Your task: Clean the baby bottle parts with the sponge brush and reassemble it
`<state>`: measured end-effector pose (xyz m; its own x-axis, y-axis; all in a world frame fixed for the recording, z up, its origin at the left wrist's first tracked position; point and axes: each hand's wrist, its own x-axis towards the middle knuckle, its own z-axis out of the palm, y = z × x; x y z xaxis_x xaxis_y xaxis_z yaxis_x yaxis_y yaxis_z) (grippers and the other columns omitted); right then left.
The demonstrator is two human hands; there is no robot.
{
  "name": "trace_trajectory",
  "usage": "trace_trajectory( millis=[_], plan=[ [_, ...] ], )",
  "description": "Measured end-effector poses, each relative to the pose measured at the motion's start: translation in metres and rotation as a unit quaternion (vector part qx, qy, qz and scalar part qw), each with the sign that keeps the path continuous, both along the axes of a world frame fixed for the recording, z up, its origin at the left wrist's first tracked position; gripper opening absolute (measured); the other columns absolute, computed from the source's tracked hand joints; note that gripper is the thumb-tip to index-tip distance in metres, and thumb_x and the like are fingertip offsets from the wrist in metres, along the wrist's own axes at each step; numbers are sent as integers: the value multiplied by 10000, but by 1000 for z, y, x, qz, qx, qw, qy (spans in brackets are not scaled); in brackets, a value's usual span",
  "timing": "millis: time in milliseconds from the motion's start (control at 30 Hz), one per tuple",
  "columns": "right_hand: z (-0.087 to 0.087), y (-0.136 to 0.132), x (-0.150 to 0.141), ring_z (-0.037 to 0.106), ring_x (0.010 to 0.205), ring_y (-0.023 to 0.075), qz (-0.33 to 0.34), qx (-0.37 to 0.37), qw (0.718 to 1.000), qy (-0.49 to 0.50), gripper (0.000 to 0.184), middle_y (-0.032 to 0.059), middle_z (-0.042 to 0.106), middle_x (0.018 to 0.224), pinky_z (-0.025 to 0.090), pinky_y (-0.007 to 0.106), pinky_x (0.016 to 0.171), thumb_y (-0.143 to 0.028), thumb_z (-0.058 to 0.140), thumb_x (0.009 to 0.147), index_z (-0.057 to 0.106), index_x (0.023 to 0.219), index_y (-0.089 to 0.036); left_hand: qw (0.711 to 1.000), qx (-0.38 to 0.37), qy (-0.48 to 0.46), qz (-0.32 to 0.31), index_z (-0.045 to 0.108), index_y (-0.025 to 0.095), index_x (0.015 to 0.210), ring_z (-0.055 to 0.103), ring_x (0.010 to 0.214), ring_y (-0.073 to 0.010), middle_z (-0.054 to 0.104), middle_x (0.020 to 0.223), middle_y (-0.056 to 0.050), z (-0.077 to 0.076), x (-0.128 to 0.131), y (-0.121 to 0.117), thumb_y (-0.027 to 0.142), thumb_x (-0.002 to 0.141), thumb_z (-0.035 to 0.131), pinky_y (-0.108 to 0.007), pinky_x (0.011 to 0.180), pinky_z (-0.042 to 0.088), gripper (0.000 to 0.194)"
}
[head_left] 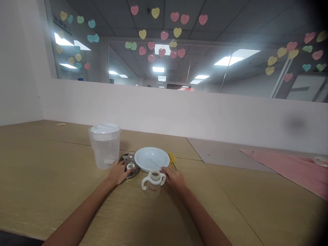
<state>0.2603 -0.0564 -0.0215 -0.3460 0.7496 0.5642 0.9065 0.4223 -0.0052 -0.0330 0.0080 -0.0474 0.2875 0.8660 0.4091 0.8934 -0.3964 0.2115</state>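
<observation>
My left hand [119, 173] rests at the left edge of a small round metal tray [134, 175], thumb and fingers apart. Its thumb reaches to a white bottle ring with a teat [130, 166]; a clear dome cap [131, 157] lies behind that. My right hand [175, 177] is closed on a thin stick-like utensil [155, 162], whose far end lies in a white bowl [143, 165]; its tip is too fine to make out. Between my hands stands an open clear baby bottle [152, 191] with two white handles, upright and without its top.
A clear pitcher [106, 150] with a white lid stands left of the tray. Something yellow and green [172, 159] lies right of the bowl, partly hidden. A pink cloth [289, 167] covers the far right of the wooden table [77, 191]. A white wall [153, 112] rises behind.
</observation>
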Motion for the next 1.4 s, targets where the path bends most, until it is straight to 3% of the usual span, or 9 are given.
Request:
trace_trajectory(
  millis=[133, 400, 700, 833, 1000, 1200, 1400],
  plan=[
    [-1, 2, 1, 609, 654, 123, 24, 69, 997, -4, 332, 41, 676, 745, 387, 214, 599, -281, 342, 944, 660, 896, -198, 1000, -13, -4, -10, 661, 167, 941, 512, 1075, -277, 637, 1047, -138, -1, 0, 2, 610, 848, 299, -403, 950, 328, 580],
    [1, -1, 1, 619, 683, 113, 12, 126, 992, 19, 358, 43, 686, 771, 406, 204, 607, -312, 333, 953, 668, 906, -194, 1000, -9, -18, 11, 666, 157, 832, 568, 955, -315, 661, 930, -163, 1, 8, 3, 612, 823, 329, -440, 923, 344, 566],
    [0, -1, 5, 621, 677, 133, -14, 98, 995, -7, 383, 52, 689, 779, 405, 225, 617, -323, 314, 955, 673, 909, -198, 998, -16, -22, 49, 677, 170, 774, 590, 939, -274, 666, 915, -140, 12, 12, -1, 554, 857, 322, -380, 867, 388, 529],
    [-1, -1, 6, 609, 638, 128, 5, 110, 994, -11, 360, 46, 673, 734, 386, 221, 589, -306, 334, 949, 670, 879, -196, 995, -32, -43, 83, 688, 172, 799, 601, 938, -271, 677, 904, -136, 19, 12, -5, 538, 875, 305, -375, 832, 394, 535],
    [-2, 0, 6, 593, 605, 115, 10, 122, 992, -30, 370, 32, 661, 690, 366, 215, 577, -297, 321, 954, 661, 850, -193, 994, -42, -77, 60, 696, 161, 820, 630, 874, -257, 688, 902, -134, 23, 10, -6, 473, 890, 319, -338, 778, 419, 494],
    [0, -1, 4, 598, 636, 118, -1, 104, 994, -17, 390, 45, 667, 723, 382, 214, 589, -306, 302, 957, 663, 865, -190, 986, -2, -152, 66, 684, 173, 933, 641, 835, -211, 699, 947, -83, 28, 5, -9, 236, 798, 472, -282, 742, 449, 259],
    [-2, -1, 0, 607, 662, 122, -13, 95, 995, -4, 404, 45, 673, 730, 395, 211, 606, -313, 297, 959, 670, 871, -188, 959, 80, -269, 44, 639, 204, 1030, 645, 826, -203, 689, 985, -56, 41, 3, -20, 307, 823, 459, -303, 750, 477, 293]
  ],
)
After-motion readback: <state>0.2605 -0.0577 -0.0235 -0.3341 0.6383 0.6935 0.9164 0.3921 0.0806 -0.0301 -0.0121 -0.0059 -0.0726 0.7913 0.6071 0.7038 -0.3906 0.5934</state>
